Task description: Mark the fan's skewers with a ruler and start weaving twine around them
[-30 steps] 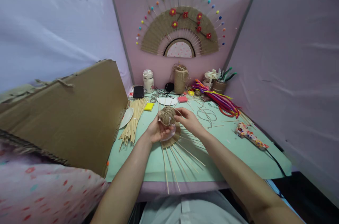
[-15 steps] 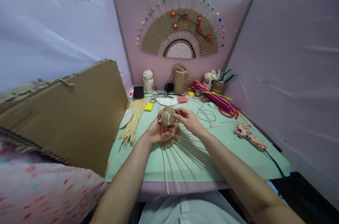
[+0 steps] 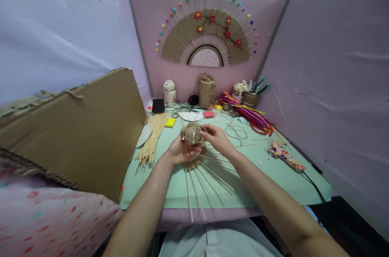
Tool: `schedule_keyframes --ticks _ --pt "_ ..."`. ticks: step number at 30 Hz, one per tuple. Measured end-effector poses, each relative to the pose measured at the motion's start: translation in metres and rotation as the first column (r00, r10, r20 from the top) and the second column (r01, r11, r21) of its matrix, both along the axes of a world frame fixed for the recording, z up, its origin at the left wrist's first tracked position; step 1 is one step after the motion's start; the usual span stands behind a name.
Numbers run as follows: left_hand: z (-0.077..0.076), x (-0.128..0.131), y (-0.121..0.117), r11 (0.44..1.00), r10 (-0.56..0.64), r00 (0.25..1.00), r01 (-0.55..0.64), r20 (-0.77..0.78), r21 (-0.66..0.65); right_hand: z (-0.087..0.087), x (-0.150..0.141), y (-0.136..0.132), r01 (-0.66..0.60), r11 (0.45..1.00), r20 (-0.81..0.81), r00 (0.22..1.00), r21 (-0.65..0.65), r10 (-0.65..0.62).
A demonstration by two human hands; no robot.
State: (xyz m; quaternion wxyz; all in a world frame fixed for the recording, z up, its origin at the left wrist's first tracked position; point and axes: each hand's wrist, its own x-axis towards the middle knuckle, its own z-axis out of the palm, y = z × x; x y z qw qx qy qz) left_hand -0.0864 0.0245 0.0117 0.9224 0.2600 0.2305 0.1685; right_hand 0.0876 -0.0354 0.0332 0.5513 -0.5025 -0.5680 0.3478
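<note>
My left hand cups a ball of jute twine from below, fingers curled around it, just above the green table top. My right hand pinches the twine at the ball's right side. Under both hands lies a half-made fan: a woven jute half-disc with thin wooden sticks spreading toward the table's near edge.
A bundle of wooden sticks and a white half-plate lie at the left by a big leaning cardboard sheet. Pipe cleaners, a patterned tool, jars and a twine spool stand behind. A finished fan hangs on the back wall.
Both hands and the twine ball have hardly moved; the ball has turned slightly in my left hand.
</note>
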Motion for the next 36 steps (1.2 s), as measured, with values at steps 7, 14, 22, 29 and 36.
schedule_keyframes --ticks 7,14,22,29,36 --pt "0.006 0.0 -0.004 1.0 0.008 1.0 -0.008 -0.001 -0.001 0.0 0.0 -0.001 0.002 1.0 0.014 1.0 0.019 -0.002" --pt "0.01 0.001 -0.009 0.96 0.229 0.973 -0.231 0.031 0.156 -0.002 0.001 -0.002 0.023 0.998 0.02 0.999 0.053 -0.024" --pt "0.001 0.002 -0.01 0.867 0.325 0.938 -0.345 0.118 0.359 -0.004 0.005 -0.005 0.039 0.999 -0.088 0.995 0.024 -0.036" --pt "0.006 0.005 -0.014 0.817 0.335 0.922 -0.386 0.192 0.428 0.004 0.003 -0.011 0.067 0.998 -0.108 0.992 -0.009 -0.067" --pt "0.007 0.009 -0.016 0.77 0.361 0.914 -0.404 0.185 0.493 0.008 0.002 -0.009 0.186 0.982 -0.262 0.949 0.023 -0.174"
